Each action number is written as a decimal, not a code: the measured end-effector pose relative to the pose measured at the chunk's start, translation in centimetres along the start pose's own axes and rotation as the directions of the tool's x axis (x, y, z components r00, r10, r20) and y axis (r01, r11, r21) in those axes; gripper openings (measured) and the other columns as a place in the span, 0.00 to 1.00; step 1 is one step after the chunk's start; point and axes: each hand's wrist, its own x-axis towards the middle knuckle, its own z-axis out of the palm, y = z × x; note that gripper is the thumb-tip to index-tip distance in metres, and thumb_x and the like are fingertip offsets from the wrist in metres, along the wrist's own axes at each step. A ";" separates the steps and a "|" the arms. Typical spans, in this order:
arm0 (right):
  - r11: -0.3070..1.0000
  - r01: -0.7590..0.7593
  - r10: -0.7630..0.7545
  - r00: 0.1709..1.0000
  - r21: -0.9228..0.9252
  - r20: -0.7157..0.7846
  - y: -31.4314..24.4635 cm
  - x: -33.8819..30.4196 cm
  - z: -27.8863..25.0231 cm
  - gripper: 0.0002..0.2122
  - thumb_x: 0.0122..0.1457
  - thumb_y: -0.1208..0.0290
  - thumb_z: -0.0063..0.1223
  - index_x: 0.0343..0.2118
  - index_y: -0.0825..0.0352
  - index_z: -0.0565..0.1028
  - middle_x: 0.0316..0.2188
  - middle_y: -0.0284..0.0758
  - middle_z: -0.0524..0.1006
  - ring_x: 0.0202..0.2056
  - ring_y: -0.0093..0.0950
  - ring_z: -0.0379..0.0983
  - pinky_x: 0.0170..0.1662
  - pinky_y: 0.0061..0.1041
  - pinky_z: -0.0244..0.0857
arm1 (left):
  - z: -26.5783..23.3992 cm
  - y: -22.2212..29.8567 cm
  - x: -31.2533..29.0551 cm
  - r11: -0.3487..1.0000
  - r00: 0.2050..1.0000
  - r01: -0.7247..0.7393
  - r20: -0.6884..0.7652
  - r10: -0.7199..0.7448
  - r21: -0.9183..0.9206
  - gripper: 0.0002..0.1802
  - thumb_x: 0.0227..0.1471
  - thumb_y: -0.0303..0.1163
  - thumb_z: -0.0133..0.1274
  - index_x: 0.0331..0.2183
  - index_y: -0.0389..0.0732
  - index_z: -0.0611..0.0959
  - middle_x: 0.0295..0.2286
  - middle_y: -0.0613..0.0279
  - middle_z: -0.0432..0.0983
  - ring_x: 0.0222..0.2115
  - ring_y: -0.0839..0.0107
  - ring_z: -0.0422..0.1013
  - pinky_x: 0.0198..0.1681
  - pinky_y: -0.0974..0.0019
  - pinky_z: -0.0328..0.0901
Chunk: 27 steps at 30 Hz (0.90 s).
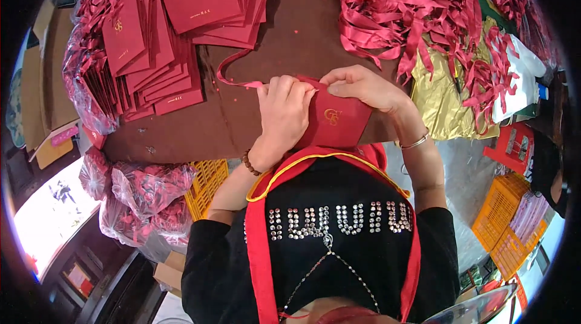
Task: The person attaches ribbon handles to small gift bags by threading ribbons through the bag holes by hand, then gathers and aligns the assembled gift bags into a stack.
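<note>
I hold a flat dark red paper bag (336,122) with a gold emblem at the near edge of the brown table (290,33). My left hand (282,113) grips the bag's left side and top edge. My right hand (362,87) pinches the top edge of the bag. A red ribbon (230,70) loops from the bag's top out to the left across the table.
Stacks of the same red bags (158,52) lie fanned at the table's left and back. A heap of red ribbons (411,15) covers the right, beside gold sheets (439,97). Clear sacks of red goods (145,194) and yellow crates (206,185) stand below the table.
</note>
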 end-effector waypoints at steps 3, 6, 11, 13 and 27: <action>1.000 -0.003 0.004 1.000 -0.025 0.012 0.1 -0.1 0.0 0.14 0.56 0.73 0.48 0.45 0.72 0.71 0.37 0.30 0.75 0.38 0.17 0.70 0.44 0.17 0.63 | -0.2 0.2 0.1 1.000 0.999 0.010 0.034 -0.010 -0.018 0.05 0.44 0.30 0.56 0.25 0.44 0.76 0.26 0.65 0.66 0.29 0.66 0.64 0.33 0.61 0.54; 1.000 -0.007 0.007 1.000 0.002 -0.002 0.2 -0.3 -0.1 0.14 0.56 0.73 0.48 0.45 0.72 0.71 0.37 0.30 0.75 0.39 0.17 0.70 0.44 0.17 0.63 | -0.1 0.4 0.1 1.000 0.999 0.011 0.046 -0.010 -0.026 0.05 0.43 0.30 0.56 0.25 0.44 0.75 0.25 0.64 0.65 0.29 0.66 0.63 0.33 0.62 0.54; 0.999 0.006 -0.007 1.000 0.045 0.004 0.2 0.0 -0.3 0.14 0.56 0.73 0.48 0.45 0.72 0.71 0.37 0.31 0.75 0.39 0.17 0.70 0.45 0.17 0.62 | -0.1 -0.2 0.9 0.998 0.998 0.006 0.056 -0.003 -0.060 0.06 0.43 0.30 0.56 0.24 0.44 0.75 0.25 0.65 0.64 0.29 0.66 0.63 0.33 0.62 0.53; 0.999 0.007 -0.007 1.000 0.041 0.015 -0.4 0.4 0.1 0.14 0.56 0.72 0.48 0.45 0.73 0.71 0.38 0.31 0.75 0.39 0.18 0.70 0.45 0.17 0.62 | -0.6 -0.5 1.1 1.000 0.999 -0.023 0.043 0.023 -0.002 0.05 0.41 0.28 0.54 0.24 0.43 0.74 0.25 0.63 0.64 0.29 0.65 0.63 0.33 0.61 0.53; 0.965 0.048 -0.074 0.993 -0.258 -0.093 -1.7 -0.6 2.8 0.11 0.55 0.77 0.47 0.41 0.73 0.74 0.33 0.28 0.74 0.35 0.16 0.66 0.40 0.16 0.61 | 0.4 1.5 -1.4 0.976 0.996 -0.089 -0.005 0.092 0.201 0.08 0.41 0.34 0.47 0.26 0.41 0.77 0.23 0.63 0.68 0.29 0.66 0.64 0.36 0.59 0.55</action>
